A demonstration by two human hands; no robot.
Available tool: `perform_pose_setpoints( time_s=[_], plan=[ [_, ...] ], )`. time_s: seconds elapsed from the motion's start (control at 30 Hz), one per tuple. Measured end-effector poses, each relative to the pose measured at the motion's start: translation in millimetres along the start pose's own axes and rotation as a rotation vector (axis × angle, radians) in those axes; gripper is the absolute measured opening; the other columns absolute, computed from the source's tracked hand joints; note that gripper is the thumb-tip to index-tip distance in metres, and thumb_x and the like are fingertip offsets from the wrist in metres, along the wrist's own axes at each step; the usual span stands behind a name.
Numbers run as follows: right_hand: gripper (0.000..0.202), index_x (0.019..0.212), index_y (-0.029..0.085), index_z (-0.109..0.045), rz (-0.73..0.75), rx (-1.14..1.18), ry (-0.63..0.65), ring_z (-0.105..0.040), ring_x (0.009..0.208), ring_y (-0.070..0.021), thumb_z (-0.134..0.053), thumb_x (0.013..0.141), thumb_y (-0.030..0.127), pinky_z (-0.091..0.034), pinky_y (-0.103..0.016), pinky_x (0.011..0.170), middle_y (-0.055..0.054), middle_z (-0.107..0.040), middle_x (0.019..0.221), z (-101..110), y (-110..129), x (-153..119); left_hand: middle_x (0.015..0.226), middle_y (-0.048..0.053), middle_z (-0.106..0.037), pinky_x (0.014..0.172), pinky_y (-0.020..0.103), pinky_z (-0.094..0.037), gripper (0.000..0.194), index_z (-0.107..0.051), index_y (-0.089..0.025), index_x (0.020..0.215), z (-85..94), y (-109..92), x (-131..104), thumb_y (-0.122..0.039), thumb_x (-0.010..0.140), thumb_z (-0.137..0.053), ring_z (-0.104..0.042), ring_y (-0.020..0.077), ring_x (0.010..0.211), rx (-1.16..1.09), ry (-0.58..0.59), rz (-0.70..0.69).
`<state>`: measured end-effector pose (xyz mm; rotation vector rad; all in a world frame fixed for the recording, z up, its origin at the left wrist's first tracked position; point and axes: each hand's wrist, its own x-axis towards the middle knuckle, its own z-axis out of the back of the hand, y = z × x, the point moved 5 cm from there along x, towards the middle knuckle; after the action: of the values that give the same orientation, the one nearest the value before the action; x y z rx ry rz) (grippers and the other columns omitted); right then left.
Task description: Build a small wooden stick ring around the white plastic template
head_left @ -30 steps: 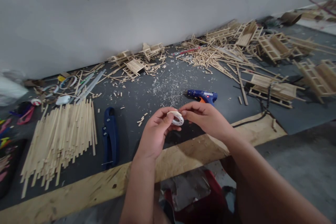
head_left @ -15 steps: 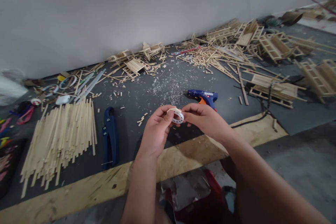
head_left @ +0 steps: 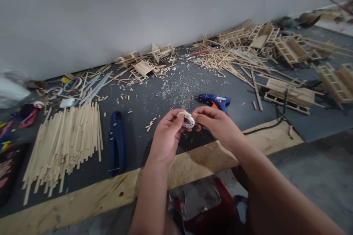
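Above the front of the dark table, my left hand is closed on a small white ring, which looks like a roll of tape with dark marks around it. Its thumb presses on the left side of the roll. My right hand is closed in a pinch at the roll's right edge; what lies between those fingertips is too small to make out. Just beyond the right hand lies a blue glue gun with an orange trigger and a small red light.
Thin wooden sticks and a blue cutter lie to the left. Small wooden models and loose stick pieces cover the back and right. A black cord runs near my right forearm. A plywood strip edges the table.
The view has shifted slightly. Both hands stay around the tape roll, which is turned a little, and the right fingertips have moved slightly at its edge.
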<state>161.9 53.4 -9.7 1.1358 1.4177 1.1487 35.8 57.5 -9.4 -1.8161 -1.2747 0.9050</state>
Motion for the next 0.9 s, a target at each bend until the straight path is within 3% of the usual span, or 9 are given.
perform_pose_setpoints(
  time_s=[0.3,0.47,0.53,0.73,0.9],
  plan=[
    [0.016,0.075,0.019,-0.058,-0.02,0.169,-0.074,-0.051,0.066,-0.0105,-0.058,0.077,0.034,-0.043,-0.024,0.061,0.0,-0.056,0.073,3,-5,2,0.076,0.002,-0.063,0.059,0.02,-0.046,0.011,-0.063,-0.015,0.087,-2.2,1,-1,-0.023,0.079,-0.061,-0.057,0.0095,0.065,-0.032,0.004,0.017],
    [0.019,0.075,0.02,-0.057,-0.006,0.207,-0.223,-0.054,0.067,-0.0114,-0.061,0.074,0.039,-0.044,-0.023,0.057,0.0,-0.057,0.074,21,-2,6,0.075,0.002,-0.061,0.057,0.021,-0.046,0.013,-0.063,-0.016,0.087,4.1,-3,-4,-0.024,0.077,-0.063,-0.056,0.0097,0.063,-0.025,-0.034,0.001],
    [0.02,0.073,0.019,-0.059,-0.031,0.103,-0.157,-0.053,0.062,-0.0106,-0.061,0.074,0.039,-0.043,-0.023,0.053,0.0,-0.057,0.07,22,0,6,0.076,0.002,-0.062,0.058,0.022,-0.047,0.013,-0.063,-0.016,0.087,9.0,-6,-4,-0.024,0.077,-0.062,-0.057,0.0107,0.067,-0.024,-0.066,-0.03],
    [0.022,0.09,0.021,-0.067,-0.2,-0.323,0.343,-0.052,0.054,-0.0101,-0.053,0.08,0.035,-0.039,-0.021,0.046,0.0,-0.062,0.066,11,-8,-7,0.076,0.001,-0.063,0.057,0.023,-0.049,0.014,-0.063,-0.018,0.087,22.9,-14,-3,-0.024,0.075,-0.064,-0.057,0.0116,0.069,-0.005,-0.179,-0.077],
    [0.02,0.086,0.021,-0.068,-0.239,-0.418,0.352,-0.05,0.048,-0.0084,-0.06,0.076,0.035,-0.034,-0.019,0.041,0.001,-0.059,0.057,35,-2,-12,0.076,0.001,-0.064,0.06,0.024,-0.048,0.013,-0.064,-0.019,0.088,25.8,-16,-5,-0.024,0.076,-0.063,-0.058,0.0119,0.071,0.004,-0.201,-0.088]
  ],
)
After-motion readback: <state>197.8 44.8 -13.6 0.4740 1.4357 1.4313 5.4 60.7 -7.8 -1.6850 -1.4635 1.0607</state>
